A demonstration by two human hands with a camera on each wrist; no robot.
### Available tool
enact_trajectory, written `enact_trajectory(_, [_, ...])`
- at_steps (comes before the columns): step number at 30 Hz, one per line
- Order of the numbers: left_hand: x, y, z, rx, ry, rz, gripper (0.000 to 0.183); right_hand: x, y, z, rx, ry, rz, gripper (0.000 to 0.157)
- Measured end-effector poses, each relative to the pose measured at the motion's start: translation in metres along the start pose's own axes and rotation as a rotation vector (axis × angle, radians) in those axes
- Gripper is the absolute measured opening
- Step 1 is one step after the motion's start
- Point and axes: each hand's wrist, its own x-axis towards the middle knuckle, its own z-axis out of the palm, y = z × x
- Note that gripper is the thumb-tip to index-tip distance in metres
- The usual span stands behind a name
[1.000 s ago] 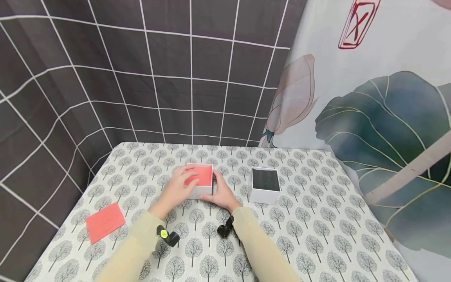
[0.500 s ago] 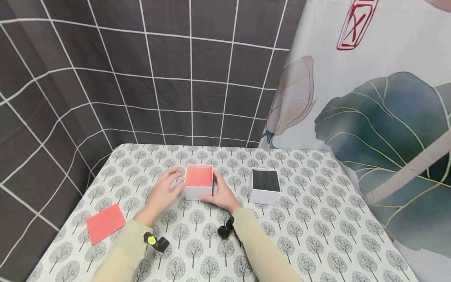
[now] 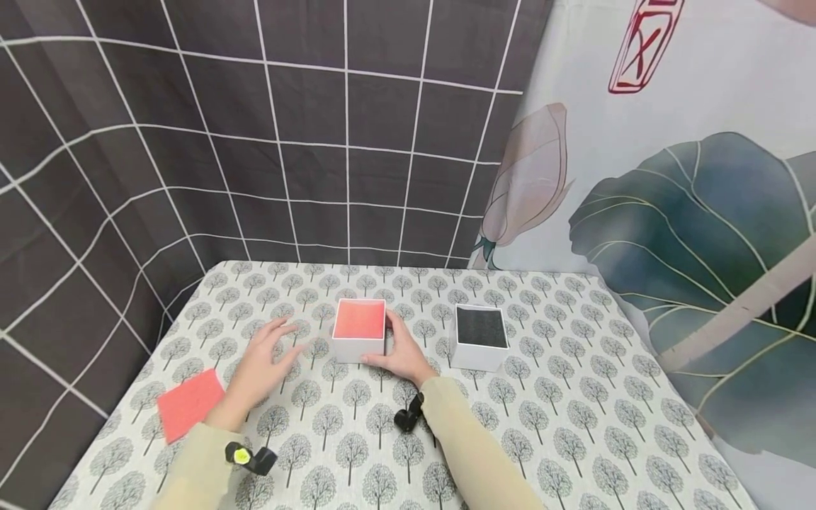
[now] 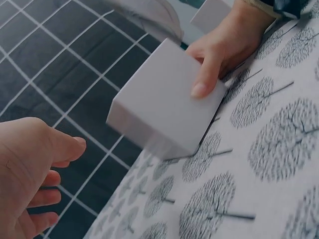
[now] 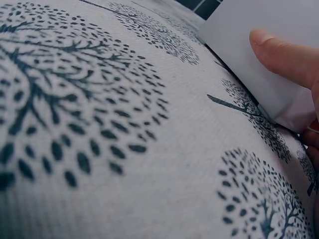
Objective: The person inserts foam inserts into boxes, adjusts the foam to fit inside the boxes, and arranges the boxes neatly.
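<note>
A white box (image 3: 358,350) stands on the table, with red material (image 3: 360,319) showing inside its rim. My right hand (image 3: 404,352) holds its right side, the thumb on the front face and the fingers behind; the right wrist view shows the thumb (image 5: 284,55) flat on the white wall. My left hand (image 3: 260,365) is in the air left of this box, fingers spread and holding nothing. In the left wrist view that hand (image 4: 30,174) is apart from the box (image 4: 159,94). A flat red rectangular sheet (image 3: 189,404) lies near my left forearm.
A second white box (image 3: 479,356) with black material (image 3: 481,326) inside stands to the right. The tablecloth (image 3: 357,432) has a tree print. Behind the table hangs a dark checked curtain (image 3: 306,170), with a flower-printed one (image 3: 593,120) at the right.
My left hand has lifted off the red material in the box and moved left, toward the red sheet. The right hand has stayed on the box.
</note>
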Motion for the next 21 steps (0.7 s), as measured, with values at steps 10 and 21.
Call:
enact_trajectory(10, [-0.026, -0.024, -0.023, 0.043, 0.056, -0.041, 0.044, 0.000, 0.000, 0.001, -0.006, 0.001, 0.012, 0.107])
enact_trajectory(21, [-0.053, -0.045, -0.041, 0.116, 0.039, -0.036, 0.055, 0.001, 0.001, 0.001, -0.013, 0.001, 0.010, 0.106])
